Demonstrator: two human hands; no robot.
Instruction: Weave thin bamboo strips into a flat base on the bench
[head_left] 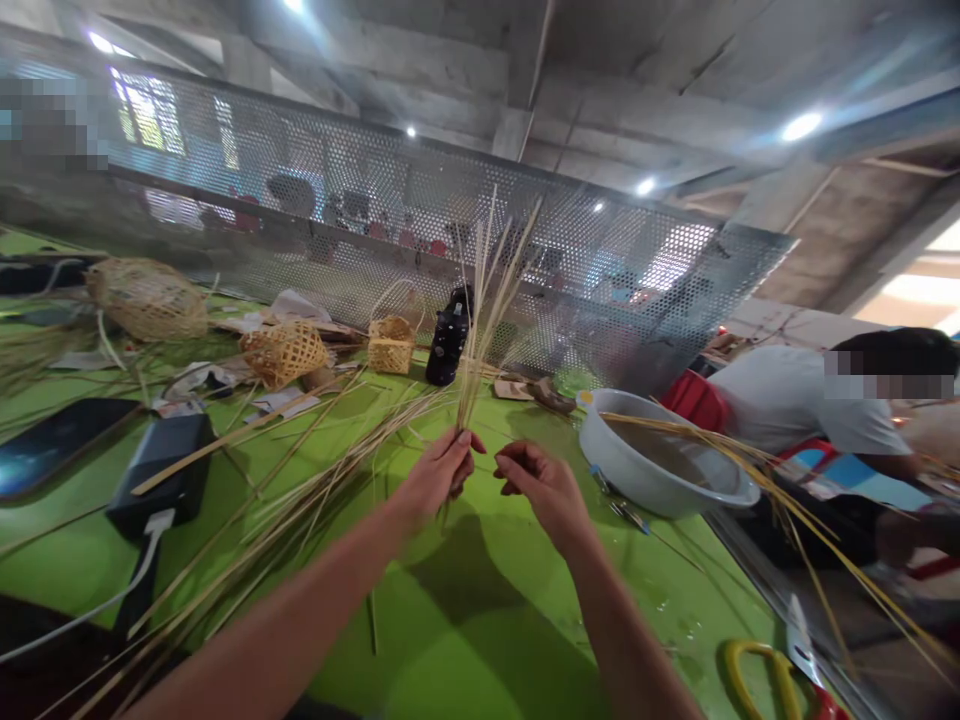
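Note:
My left hand (441, 470) is closed around the base of a bundle of thin bamboo strips (487, 300), which stand upright and fan out above it. Just to its right, my right hand (538, 478) hovers with its fingers curled; whether anything is pinched in them I cannot make out. Both hands hang above the green table (465, 610). More long strips (300, 490) lie flat on the table to the left of my left hand.
A white basin (660, 455) with strips in it stands at the right, a seated person (817, 410) behind it. Small woven baskets (285, 350), a black bottle (448, 335), a phone (45, 450), a power bank (161, 465) and yellow-handled scissors (765, 675) are around. Perforated metal screen (420, 230) behind.

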